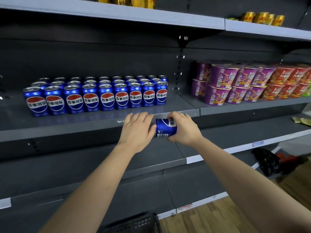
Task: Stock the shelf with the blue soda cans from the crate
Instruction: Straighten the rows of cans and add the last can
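One blue can (165, 129) is up in the air, just in front of the shelf's edge. It is between the two hands. The right hand (184, 128) holds it, with fingers curled over the top and the thumb round the side. The left hand (137, 130) is just beside the can with its fingers loose and mostly straight. Its thumb seems to touch the can's side.

The shelf (84, 122) is dark gray. Many more blue cans (94, 96) stand on it in neat rows, to the left of the hands and further back. Their red, white and blue labels face out.

To the right on the same level sit purple noodle bowls (223, 84), stacked two high, and red noodle bowls (289, 84) next to them. Gold cans (262, 18) stand on the shelf above.

At the very bottom, the black crate (134, 224) peeks in. The wood floor (235, 216) is beside it.
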Tool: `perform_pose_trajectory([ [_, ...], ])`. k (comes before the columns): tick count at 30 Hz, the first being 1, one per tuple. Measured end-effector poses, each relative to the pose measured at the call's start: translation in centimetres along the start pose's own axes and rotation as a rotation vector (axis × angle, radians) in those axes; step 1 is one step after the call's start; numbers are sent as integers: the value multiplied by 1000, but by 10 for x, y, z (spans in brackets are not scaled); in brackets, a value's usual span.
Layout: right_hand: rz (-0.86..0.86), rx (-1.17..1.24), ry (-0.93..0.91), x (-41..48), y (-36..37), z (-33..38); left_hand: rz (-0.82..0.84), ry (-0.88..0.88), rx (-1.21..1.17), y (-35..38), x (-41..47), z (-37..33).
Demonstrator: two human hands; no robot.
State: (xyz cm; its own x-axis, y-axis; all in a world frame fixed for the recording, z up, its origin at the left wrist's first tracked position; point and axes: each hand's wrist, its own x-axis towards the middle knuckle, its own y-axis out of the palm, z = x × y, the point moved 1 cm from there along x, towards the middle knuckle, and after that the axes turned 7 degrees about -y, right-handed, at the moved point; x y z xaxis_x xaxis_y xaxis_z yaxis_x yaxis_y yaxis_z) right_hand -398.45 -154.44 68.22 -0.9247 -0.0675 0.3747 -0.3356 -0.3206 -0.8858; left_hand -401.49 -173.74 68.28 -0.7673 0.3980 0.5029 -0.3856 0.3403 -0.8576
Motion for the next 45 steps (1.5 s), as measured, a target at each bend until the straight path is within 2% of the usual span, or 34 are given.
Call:
perform_pose_trajectory([
  [11, 51, 30, -159, 61, 1, -47, 112, 71, 99, 48, 80, -20],
  [16, 59, 63, -203, 75, -1, -66, 70, 52, 75, 59, 99, -26],
  [19, -29, 109, -219, 80, -2, -76, 17, 23, 70, 65, 106, -29],
  [21, -121, 275, -96, 77, -4, -81, -22, -6, 46, 68, 112, -30],
  [23, -184, 657, 145, 75, -4, -83, -52, -42, 29, 72, 119, -30],
  [25, -190, 1025, 375, 76, -2, -85, -68, -85, 27, 75, 127, -32],
  [28, -120, 1280, 542, 89, -1, -90, -92, -128, 12, 80, 138, -41],
  [31, -126, 1345, 572, 103, 1, -91, -122, -139, -2, 84, 146, -53],
  [36, -236, 1449, 567, 120, 5, -96, -164, -210, 28, 93, 154, -72],
  [38, -214, 1494, 564, 124, 3, -98, -191, -246, 46, 96, 156, -77],
  [41, -189, 1472, 492, 130, 2, -105, -238, -266, 56, 103, 158, -78],
  [45, -218, 1408, 372, 142, -4, -119, -200, -203, 47, 104, 161, -74],
])
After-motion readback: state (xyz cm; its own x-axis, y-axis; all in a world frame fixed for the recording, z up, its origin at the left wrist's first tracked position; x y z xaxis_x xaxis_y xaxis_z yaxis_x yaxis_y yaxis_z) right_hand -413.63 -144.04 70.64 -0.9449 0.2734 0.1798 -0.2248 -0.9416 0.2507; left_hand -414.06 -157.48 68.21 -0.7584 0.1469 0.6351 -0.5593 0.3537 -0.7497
